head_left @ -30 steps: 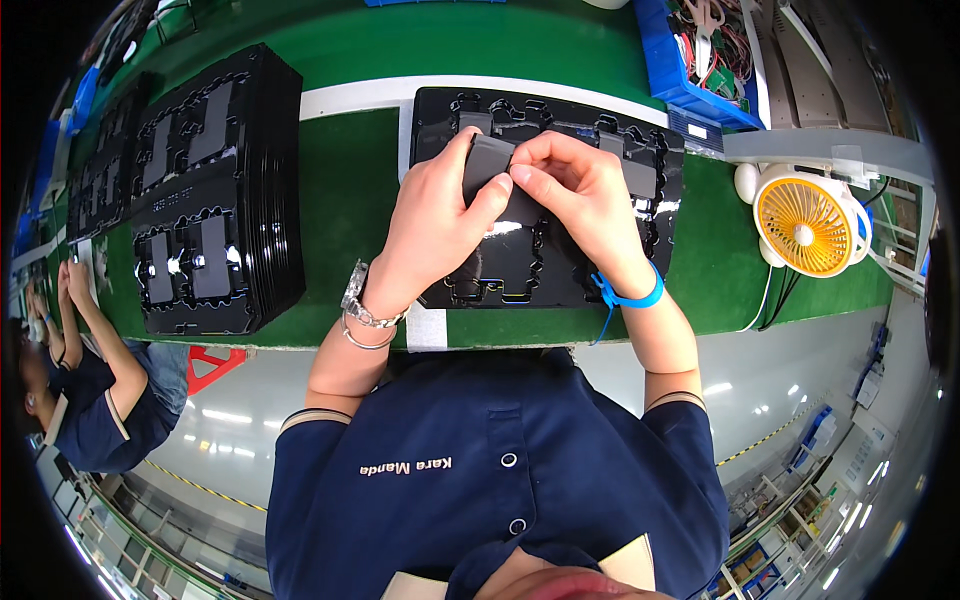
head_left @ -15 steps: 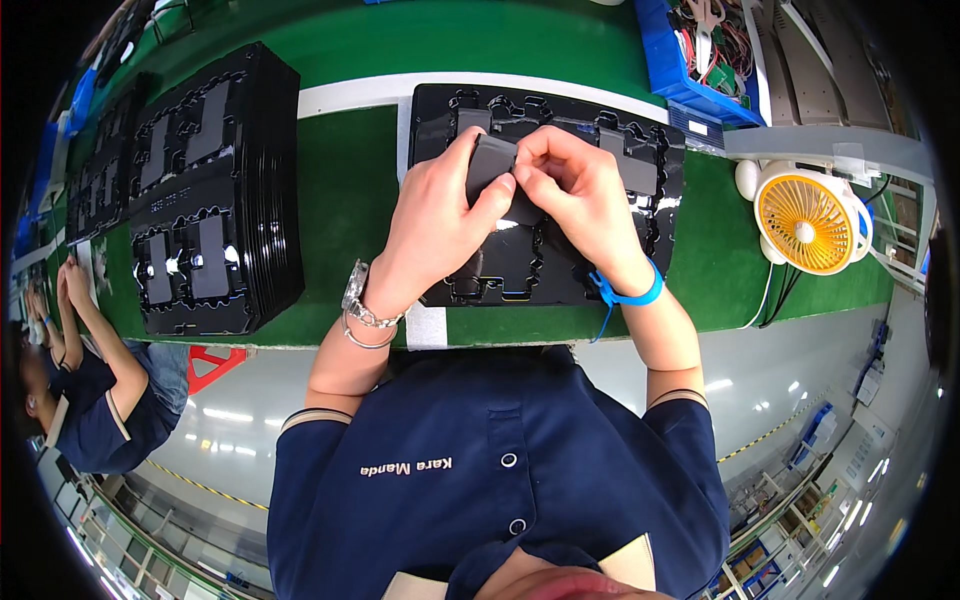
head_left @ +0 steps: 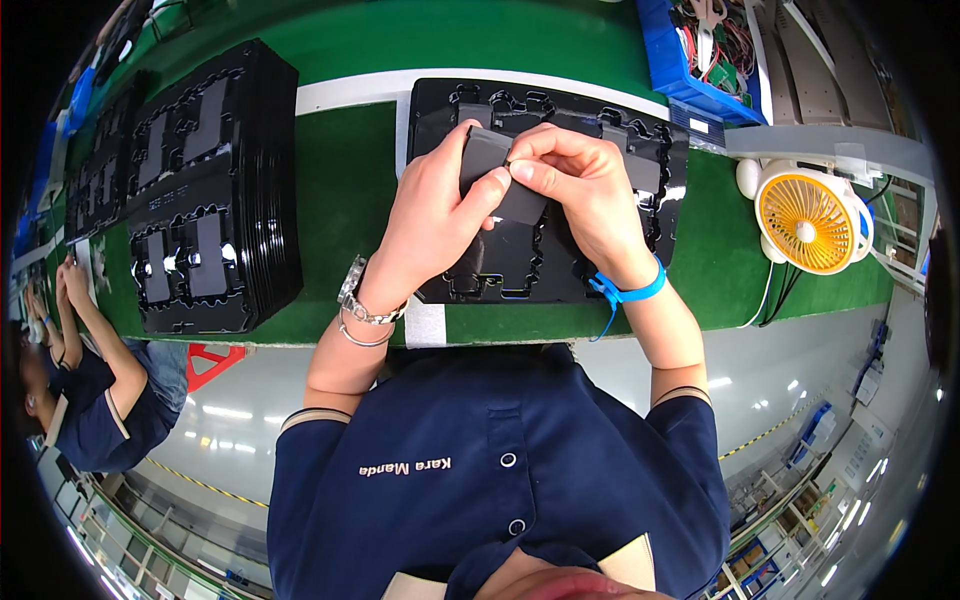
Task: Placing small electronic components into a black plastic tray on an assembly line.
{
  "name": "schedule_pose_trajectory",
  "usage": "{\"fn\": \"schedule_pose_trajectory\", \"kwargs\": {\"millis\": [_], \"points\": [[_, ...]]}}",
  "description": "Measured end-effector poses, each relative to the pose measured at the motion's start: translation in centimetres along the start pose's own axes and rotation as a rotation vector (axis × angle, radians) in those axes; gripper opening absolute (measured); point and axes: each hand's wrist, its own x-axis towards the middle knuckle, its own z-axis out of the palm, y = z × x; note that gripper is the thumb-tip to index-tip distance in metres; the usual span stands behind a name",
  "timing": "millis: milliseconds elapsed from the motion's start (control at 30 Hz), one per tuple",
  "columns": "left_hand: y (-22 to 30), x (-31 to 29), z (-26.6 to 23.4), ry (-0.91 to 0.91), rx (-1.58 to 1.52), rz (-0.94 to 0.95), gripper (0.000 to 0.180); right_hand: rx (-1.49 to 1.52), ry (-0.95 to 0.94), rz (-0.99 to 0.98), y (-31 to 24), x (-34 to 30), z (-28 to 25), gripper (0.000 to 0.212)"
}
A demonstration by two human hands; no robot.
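Note:
My left hand [head_left: 428,220] holds a flat dark grey rectangular piece [head_left: 484,152] between its thumb and fingers. The thumb presses on the piece's face. My right hand [head_left: 590,192] is closed in a pinch at the piece's right edge, its thumb and forefinger tips meeting there; any smaller bit between them is too tiny to tell. Both hands are over a black moulded plastic tray [head_left: 432,118] with shaped recesses. Other flat grey pieces lie in its recesses, one of them a grey piece [head_left: 640,172] right of my right hand. My hands cover the tray's middle.
A tall stack of black trays [head_left: 272,190] stands on the green bench [head_left: 345,215] at left, with more trays beyond. At right are a white and yellow fan [head_left: 803,232] and a blue bin [head_left: 665,60] of wires and tools. Another person [head_left: 110,400] is at far left.
The grey piece has tilted a little and more of its lower part shows. My right thumb has straightened along the pinch at its edge. Both hands stay over the tray.

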Motion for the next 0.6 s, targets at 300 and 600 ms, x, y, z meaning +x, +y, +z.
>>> {"fn": "schedule_pose_trajectory", "kwargs": {"millis": [300, 600], "points": [[0.5, 0.0, -0.3, -0.048, -0.123, -0.027, 0.028, 0.071, -0.038, 0.159, -1.1, 0.3, -0.5, 0.016], [0.1, 0.3, -1.2, -0.027, -0.008, 0.055, 0.020, -0.624, -0.094, 0.205, -3.8, -3.0, -1.5, 0.016]]}}
